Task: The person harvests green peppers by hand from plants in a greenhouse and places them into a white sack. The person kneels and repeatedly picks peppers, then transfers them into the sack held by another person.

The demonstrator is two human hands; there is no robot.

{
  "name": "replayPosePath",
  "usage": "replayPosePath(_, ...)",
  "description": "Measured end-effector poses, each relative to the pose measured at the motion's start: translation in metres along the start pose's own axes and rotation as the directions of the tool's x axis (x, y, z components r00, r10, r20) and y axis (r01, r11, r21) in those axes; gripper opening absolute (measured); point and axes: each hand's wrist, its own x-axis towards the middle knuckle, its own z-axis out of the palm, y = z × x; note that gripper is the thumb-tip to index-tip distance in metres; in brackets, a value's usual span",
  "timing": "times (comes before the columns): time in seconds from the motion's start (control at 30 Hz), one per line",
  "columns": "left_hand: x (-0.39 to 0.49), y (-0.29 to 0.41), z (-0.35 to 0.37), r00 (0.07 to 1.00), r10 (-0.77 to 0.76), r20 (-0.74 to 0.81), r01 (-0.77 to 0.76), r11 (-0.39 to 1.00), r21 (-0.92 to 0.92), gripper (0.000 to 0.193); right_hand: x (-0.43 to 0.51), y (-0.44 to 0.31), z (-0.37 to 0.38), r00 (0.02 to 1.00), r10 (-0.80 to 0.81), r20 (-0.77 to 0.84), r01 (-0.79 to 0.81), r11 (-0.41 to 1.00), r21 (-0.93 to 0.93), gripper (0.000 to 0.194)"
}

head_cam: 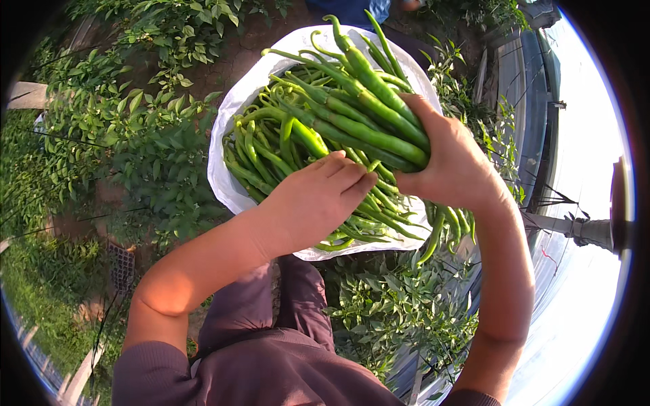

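A white plastic sack (221, 170) stands open before me, filled with long green chili peppers (259, 157). Above its right side, my right hand (449, 157) grips a thick bunch of long green peppers (365, 114), thumb below and fingers over the top. Their stalk ends point up and left. My left hand (320, 200) lies palm down over the peppers, just left of the bunch, its fingers close together. Its palm is hidden, so I cannot tell whether it holds any. More green peppers (449, 226) hang outside the sack's rim, under my right wrist.
Leafy pepper plants (157, 147) grow on the left, and others (401, 304) at lower right. Plastic sheeting (574, 284) and a pole (591, 231) line the right side. Another person's blue clothing (350, 11) shows beyond the sack. A black plastic tray (122, 266) lies at left.
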Motion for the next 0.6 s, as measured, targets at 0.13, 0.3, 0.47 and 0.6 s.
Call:
replayPosePath(0.13, 0.021, 0.0, -0.069, 0.965, -0.006, -0.263, -0.027, 0.992, -0.121, 0.025, 0.038, 0.0, 0.037, 0.991, 0.064, 0.114, -0.044, 0.984, -0.174, 0.084)
replayPosePath(0.3, 0.055, -0.132, -0.094, 0.732, -0.68, 0.043, 0.681, 0.732, -0.005, 0.022, 0.036, 0.004, 0.041, 0.994, 0.051, 0.097, -0.022, 0.96, -0.28, 0.103)
replayPosePath(0.47, 0.048, -0.17, -0.083, 0.878, -0.469, -0.095, 0.46, 0.882, -0.102, 0.007, 0.054, -0.034, 0.043, 0.99, 0.022, 0.139, 0.034, 0.921, -0.389, 0.088)
replayPosePath(0.6, 0.048, -0.156, -0.095, 0.93, -0.323, -0.174, 0.317, 0.946, -0.065, 0.005, 0.083, -0.043, 0.036, 0.996, -0.048, 0.069, 0.068, 0.941, -0.332, 0.079)
